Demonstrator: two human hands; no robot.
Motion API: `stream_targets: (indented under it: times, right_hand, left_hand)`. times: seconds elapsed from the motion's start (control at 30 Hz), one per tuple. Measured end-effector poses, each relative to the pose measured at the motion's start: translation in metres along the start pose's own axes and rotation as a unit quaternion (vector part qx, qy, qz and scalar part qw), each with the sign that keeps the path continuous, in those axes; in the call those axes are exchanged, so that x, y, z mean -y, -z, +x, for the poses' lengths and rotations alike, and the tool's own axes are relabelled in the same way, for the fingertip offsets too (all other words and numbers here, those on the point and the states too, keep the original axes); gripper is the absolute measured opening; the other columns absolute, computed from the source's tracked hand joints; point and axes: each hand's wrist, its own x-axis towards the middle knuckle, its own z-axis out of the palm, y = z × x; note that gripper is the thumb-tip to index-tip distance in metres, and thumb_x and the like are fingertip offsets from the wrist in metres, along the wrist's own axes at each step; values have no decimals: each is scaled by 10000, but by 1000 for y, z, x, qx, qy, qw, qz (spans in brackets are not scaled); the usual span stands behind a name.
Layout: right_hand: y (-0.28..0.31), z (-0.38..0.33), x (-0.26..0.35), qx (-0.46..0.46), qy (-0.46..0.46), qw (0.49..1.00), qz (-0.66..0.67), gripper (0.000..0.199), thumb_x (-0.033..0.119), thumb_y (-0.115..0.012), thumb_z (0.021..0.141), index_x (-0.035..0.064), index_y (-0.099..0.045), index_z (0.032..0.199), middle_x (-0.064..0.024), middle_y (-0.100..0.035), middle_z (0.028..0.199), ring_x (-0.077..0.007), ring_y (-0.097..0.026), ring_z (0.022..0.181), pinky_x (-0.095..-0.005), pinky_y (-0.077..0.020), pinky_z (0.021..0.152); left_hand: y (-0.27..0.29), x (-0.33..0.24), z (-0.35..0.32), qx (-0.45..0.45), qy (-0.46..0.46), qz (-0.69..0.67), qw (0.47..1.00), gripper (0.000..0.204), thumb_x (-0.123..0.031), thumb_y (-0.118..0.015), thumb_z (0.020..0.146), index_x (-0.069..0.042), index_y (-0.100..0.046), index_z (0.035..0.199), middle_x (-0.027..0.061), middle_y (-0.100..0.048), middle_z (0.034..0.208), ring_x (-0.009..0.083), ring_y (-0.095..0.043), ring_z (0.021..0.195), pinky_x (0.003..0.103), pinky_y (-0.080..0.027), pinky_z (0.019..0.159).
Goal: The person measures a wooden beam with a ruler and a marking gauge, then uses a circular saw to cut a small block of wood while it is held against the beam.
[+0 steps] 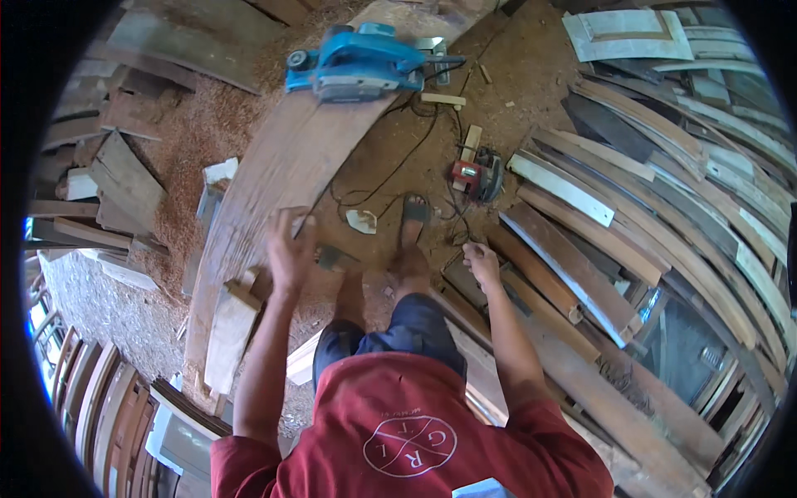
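Note:
My left hand (289,251) is over the edge of a long wooden plank (286,162), its fingers apart and nothing seen in them; whether it touches the wood I cannot tell. My right hand (481,266) hangs to the right of my legs with its fingers curled in, next to a dark cord. If something small is inside that hand, the fingers hide it. A blue electric planer (365,65) rests across the far part of the plank, apart from both hands.
Beyond my right hand, a red and black power tool (477,176) lies on the dirt floor. A black cord (398,170) loops near my sandalled feet. Stacked boards (573,270) fill the right side. Wood shavings (195,158) are heaped left of the plank; a short block (232,328) lies nearer.

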Motion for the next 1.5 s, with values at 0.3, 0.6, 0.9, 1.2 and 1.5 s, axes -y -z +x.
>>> stream_targets:
  times: [0.3,0.6,0.9,1.2,1.5]
  right_hand:
    - [-29,303,-37,-13,22,998,-50,427,206,-809,896,49,-648,1259,-63,-694,990,-197,-675,856,-377,-544,700]
    - [-57,486,-174,-173,-34,976,129,500,117,-795,864,32,-606,1319,-87,-688,1142,-243,-653,977,-443,-532,825]
    - [10,364,-43,-48,-3,923,382,254,32,-628,981,6,-614,1233,-38,-617,863,-166,-559,702,-342,-490,637]
    - [77,146,83,-42,109,988,-103,368,77,-751,907,-23,-655,1247,-172,-753,957,-250,-728,896,-368,-579,754]
    - [85,-30,66,13,227,966,-127,411,64,-790,859,-33,-678,1243,-130,-745,1044,-234,-717,940,-357,-557,836]
  left_hand:
    - [-64,38,59,-133,48,294,945,283,-233,-623,1050,15,-612,1185,175,-578,1075,311,-560,974,438,-454,920]
    - [-72,59,64,-131,58,319,937,443,-344,-442,1124,65,-470,1293,212,-499,1204,314,-499,1127,445,-376,1055]
    - [-64,66,49,-157,82,255,950,382,-270,-489,1081,31,-472,1316,218,-512,1184,340,-518,1101,481,-407,1000]
    - [-79,50,70,-129,-2,366,922,355,-274,-604,994,-19,-570,1238,235,-574,1137,439,-531,1071,588,-413,953]
    - [-67,25,57,-159,13,301,940,366,-341,-641,983,-46,-600,1197,236,-555,1157,433,-522,1107,560,-416,1014]
